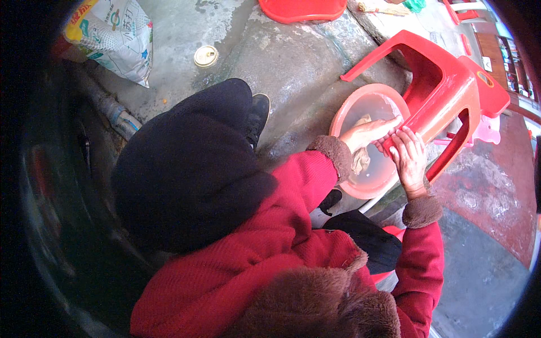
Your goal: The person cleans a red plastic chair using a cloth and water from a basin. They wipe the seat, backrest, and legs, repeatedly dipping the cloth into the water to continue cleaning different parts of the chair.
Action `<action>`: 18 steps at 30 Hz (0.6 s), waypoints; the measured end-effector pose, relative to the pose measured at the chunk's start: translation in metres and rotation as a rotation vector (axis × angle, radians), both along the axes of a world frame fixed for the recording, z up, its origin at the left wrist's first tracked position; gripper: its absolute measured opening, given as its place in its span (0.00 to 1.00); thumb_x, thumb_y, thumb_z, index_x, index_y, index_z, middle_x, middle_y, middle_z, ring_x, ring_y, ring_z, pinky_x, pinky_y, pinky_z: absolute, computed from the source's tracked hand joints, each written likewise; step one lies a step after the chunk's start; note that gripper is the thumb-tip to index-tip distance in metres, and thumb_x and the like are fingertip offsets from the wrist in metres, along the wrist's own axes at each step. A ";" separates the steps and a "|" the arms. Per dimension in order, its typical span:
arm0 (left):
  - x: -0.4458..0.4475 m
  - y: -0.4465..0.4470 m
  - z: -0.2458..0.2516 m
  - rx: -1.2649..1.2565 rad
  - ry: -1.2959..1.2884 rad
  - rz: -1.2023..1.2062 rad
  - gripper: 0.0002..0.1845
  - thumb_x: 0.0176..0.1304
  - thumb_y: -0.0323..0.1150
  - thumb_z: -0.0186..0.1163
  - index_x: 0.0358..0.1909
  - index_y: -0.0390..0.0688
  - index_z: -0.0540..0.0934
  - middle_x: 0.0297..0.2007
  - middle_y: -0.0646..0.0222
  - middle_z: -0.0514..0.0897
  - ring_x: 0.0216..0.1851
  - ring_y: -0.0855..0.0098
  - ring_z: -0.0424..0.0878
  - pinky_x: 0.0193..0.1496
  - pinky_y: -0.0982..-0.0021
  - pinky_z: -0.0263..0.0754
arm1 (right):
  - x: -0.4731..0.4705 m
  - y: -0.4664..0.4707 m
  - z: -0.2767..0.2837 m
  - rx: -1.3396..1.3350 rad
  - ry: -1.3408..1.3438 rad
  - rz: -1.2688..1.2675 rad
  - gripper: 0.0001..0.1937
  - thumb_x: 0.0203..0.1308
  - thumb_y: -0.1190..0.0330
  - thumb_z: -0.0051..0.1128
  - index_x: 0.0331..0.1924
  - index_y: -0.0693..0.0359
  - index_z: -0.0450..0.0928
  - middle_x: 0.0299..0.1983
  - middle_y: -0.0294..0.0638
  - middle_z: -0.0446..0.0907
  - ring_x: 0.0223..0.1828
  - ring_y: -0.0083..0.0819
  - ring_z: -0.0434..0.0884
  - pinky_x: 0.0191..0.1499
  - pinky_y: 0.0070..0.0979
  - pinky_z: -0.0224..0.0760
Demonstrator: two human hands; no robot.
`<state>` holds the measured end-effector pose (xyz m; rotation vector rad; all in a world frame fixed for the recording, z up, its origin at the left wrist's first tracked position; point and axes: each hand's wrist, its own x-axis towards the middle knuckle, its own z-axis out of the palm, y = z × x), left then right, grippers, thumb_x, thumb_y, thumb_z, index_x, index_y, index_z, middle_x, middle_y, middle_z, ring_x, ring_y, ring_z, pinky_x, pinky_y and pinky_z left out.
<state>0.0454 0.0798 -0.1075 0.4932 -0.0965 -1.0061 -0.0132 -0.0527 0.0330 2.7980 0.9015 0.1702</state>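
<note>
A red plastic stool (454, 80) is tipped on its side, one leg reaching over a pink plastic basin (347, 105). My left hand (367, 132) grips the end of that leg from the basin side, its fingers partly hidden. Across the same leg end lie the fingers of my right hand (409, 154), curled against it and close to the left fingertips. Cloudy water fills part of the basin, and a crumpled tan cloth (360, 161) lies in it, partly covered by my left hand and wrist.
Another red plastic stool (304, 10) stands at the top, a pink one (487, 130) at the right. A round can lid (206, 56) lies on the wet concrete floor. A printed white sack (120, 40) is at upper left, near a pipe (127, 123). My knees and shoes border the basin.
</note>
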 end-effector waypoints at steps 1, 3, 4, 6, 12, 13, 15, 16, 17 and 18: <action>0.001 0.000 0.001 0.008 -0.026 0.025 0.43 0.71 0.75 0.46 0.59 0.43 0.80 0.47 0.66 0.85 0.39 0.73 0.81 0.46 0.68 0.78 | -0.004 0.000 -0.004 0.013 -0.012 0.009 0.22 0.53 0.64 0.72 0.52 0.61 0.84 0.57 0.42 0.82 0.67 0.42 0.78 0.69 0.46 0.69; 0.007 -0.002 0.007 0.028 -0.098 0.077 0.43 0.71 0.74 0.46 0.59 0.43 0.80 0.47 0.66 0.86 0.39 0.73 0.81 0.46 0.68 0.78 | -0.012 0.000 -0.011 0.042 -0.004 0.002 0.22 0.53 0.63 0.72 0.52 0.61 0.84 0.56 0.43 0.82 0.66 0.42 0.78 0.69 0.46 0.69; 0.015 -0.003 0.013 0.036 -0.152 0.100 0.42 0.72 0.74 0.46 0.59 0.43 0.80 0.47 0.66 0.86 0.39 0.73 0.81 0.46 0.69 0.78 | -0.015 0.001 -0.015 0.044 -0.008 0.016 0.21 0.53 0.63 0.72 0.52 0.62 0.84 0.55 0.43 0.82 0.65 0.42 0.79 0.68 0.46 0.69; 0.043 -0.010 0.031 0.121 -0.297 0.063 0.34 0.73 0.66 0.55 0.59 0.45 0.82 0.46 0.68 0.87 0.40 0.78 0.81 0.44 0.73 0.76 | -0.024 0.004 -0.021 0.034 0.015 0.002 0.21 0.54 0.62 0.71 0.51 0.62 0.84 0.55 0.44 0.82 0.64 0.42 0.79 0.68 0.46 0.70; 0.090 -0.047 0.111 -0.088 -0.361 0.315 0.33 0.64 0.51 0.73 0.59 0.34 0.80 0.51 0.63 0.87 0.53 0.75 0.83 0.53 0.69 0.79 | -0.045 0.008 -0.038 -0.020 0.119 0.091 0.20 0.55 0.60 0.69 0.50 0.62 0.84 0.52 0.44 0.82 0.62 0.42 0.80 0.68 0.45 0.70; 0.091 -0.051 0.118 -0.082 -0.396 0.372 0.36 0.62 0.54 0.75 0.58 0.32 0.80 0.51 0.62 0.87 0.52 0.76 0.82 0.52 0.69 0.79 | -0.048 0.008 -0.041 -0.026 0.122 0.143 0.20 0.56 0.60 0.69 0.50 0.62 0.85 0.52 0.44 0.83 0.61 0.42 0.80 0.68 0.45 0.70; 0.099 -0.048 0.119 -0.021 -0.467 0.256 0.41 0.59 0.56 0.76 0.60 0.30 0.78 0.50 0.58 0.86 0.51 0.71 0.84 0.52 0.68 0.80 | -0.053 0.007 -0.041 -0.047 0.233 0.117 0.19 0.59 0.60 0.68 0.50 0.62 0.85 0.50 0.44 0.83 0.60 0.43 0.81 0.70 0.45 0.70; 0.099 -0.048 0.119 0.013 -0.474 0.207 0.43 0.59 0.57 0.76 0.60 0.29 0.77 0.50 0.57 0.86 0.50 0.70 0.84 0.50 0.67 0.80 | -0.054 0.007 -0.039 -0.053 0.232 0.145 0.19 0.59 0.60 0.67 0.50 0.62 0.85 0.51 0.44 0.83 0.60 0.43 0.81 0.70 0.45 0.69; 0.102 -0.046 0.117 -0.020 -0.509 0.217 0.44 0.58 0.58 0.76 0.60 0.29 0.76 0.49 0.56 0.86 0.49 0.69 0.85 0.49 0.67 0.80 | -0.051 0.006 -0.034 -0.056 0.272 0.138 0.19 0.60 0.60 0.67 0.50 0.62 0.85 0.51 0.45 0.83 0.60 0.43 0.81 0.70 0.45 0.69; 0.102 -0.046 0.117 -0.053 -0.516 0.235 0.45 0.58 0.59 0.76 0.61 0.28 0.75 0.48 0.57 0.87 0.47 0.69 0.85 0.47 0.67 0.80 | -0.047 0.006 -0.028 -0.064 0.257 0.149 0.21 0.60 0.60 0.68 0.54 0.62 0.84 0.55 0.45 0.83 0.63 0.44 0.80 0.71 0.45 0.68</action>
